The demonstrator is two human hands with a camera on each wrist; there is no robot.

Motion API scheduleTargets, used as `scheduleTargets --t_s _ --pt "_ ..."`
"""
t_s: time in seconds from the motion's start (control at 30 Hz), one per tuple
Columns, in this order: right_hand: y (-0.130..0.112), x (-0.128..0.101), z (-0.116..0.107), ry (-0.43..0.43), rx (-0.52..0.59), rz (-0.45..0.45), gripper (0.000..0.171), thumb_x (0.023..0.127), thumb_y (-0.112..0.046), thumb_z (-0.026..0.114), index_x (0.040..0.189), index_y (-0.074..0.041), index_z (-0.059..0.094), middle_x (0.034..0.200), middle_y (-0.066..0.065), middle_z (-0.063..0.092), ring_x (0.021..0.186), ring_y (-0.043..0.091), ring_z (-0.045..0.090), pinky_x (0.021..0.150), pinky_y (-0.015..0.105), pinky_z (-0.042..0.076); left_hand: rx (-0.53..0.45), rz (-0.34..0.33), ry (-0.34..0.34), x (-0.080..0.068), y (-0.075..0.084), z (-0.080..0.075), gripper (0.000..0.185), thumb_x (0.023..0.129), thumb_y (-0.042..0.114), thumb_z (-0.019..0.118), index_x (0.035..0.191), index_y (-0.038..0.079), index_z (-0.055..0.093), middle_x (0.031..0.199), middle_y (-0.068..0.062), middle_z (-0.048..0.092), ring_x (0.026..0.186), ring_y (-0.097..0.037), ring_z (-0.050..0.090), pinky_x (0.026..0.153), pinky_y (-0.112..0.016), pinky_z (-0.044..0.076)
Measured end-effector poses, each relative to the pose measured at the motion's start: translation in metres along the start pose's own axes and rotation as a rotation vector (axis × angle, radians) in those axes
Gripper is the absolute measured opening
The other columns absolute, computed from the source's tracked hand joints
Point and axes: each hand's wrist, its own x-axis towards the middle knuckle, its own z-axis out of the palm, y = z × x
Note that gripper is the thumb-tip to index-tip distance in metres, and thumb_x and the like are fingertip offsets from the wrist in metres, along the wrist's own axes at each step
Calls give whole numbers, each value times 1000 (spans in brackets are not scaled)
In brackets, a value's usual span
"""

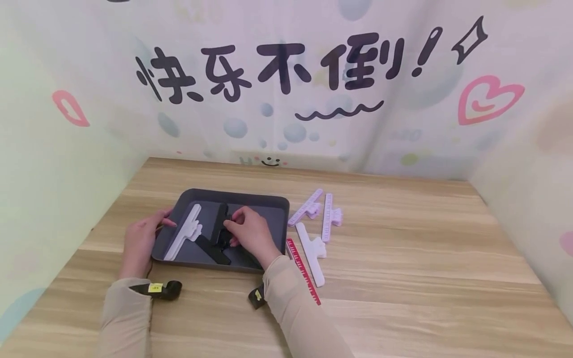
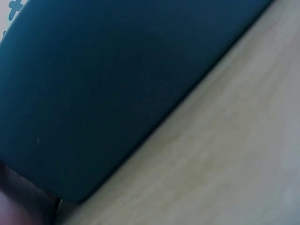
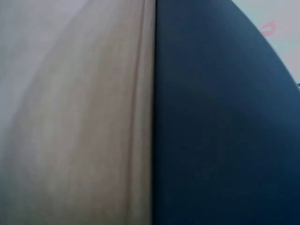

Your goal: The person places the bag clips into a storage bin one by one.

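A dark grey tray (image 1: 277, 200) lies on the table, its left rim held by my left hand (image 1: 145, 236), with fingertips reaching over the edge. Inside, at the left, rests a white sealing clip (image 1: 183, 232) with a long bar. My right hand (image 1: 252, 231) pinches a black sealing clip (image 1: 219, 226) over the middle of the tray. Another black clip (image 1: 212, 250) lies flat below it, partly covered. In the left wrist view the tray wall (image 2: 117, 93) fills much of the picture; the right wrist view also shows mostly the tray wall (image 3: 220, 117).
To the right of the tray lie two lavender clips (image 1: 328, 219), a white clip (image 1: 310, 253) and a red clip (image 1: 303, 271), partly behind the right sleeve (image 1: 295, 303). A printed cloth backdrop (image 1: 277, 129) stands behind the wooden table (image 1: 416, 268) and along its sides.
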Motion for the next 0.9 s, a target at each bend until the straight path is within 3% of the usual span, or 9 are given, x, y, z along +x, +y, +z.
scheduleTargets --t_s 0.33,0.57,0.9 --pt "5 -1 1 -23 -134 38 27 82 -35 62 99 -14 56 68 -2 59 50 13 59 49 27 48 5 -26 6 -4 -3 1 49 84 44 57 85 -3 68 109 10 62 99 -9 48 60 -17 41" --pt "3 2 -2 -39 -236 34 30 83 -39 60 101 -15 58 66 -3 59 48 12 58 54 26 45 68 -8 11 0 1 2 54 85 48 52 92 -3 67 110 9 61 104 -7 47 71 -14 37" --pt "3 3 -2 -50 -287 -11 32 83 -36 61 108 -17 57 68 -4 57 45 11 56 56 26 43 26 14 2 2 0 1 54 85 47 54 87 -6 67 113 7 61 109 -8 46 77 -12 35"
